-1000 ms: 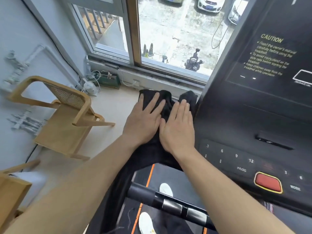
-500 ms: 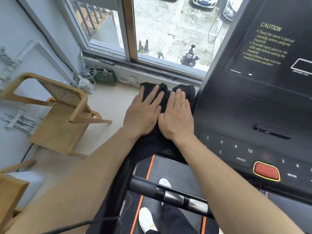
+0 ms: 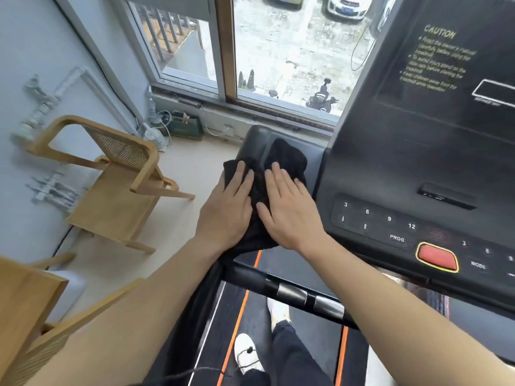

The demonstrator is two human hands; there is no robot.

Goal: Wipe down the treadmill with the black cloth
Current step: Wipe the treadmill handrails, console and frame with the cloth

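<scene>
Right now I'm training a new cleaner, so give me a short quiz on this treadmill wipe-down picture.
1. True or false: the left hand and the right hand both press with straight fingers on the fuzzy black cloth.
2. Where does the cloth lie? A) on the orange-edged running belt; B) on the dark grey side ledge left of the black treadmill console; C) on the cane-backed wooden chair.
3. Which word is printed just left of the yellow-rimmed red oval button?

Key: 1 true; 2 B; 3 PROG.
</scene>
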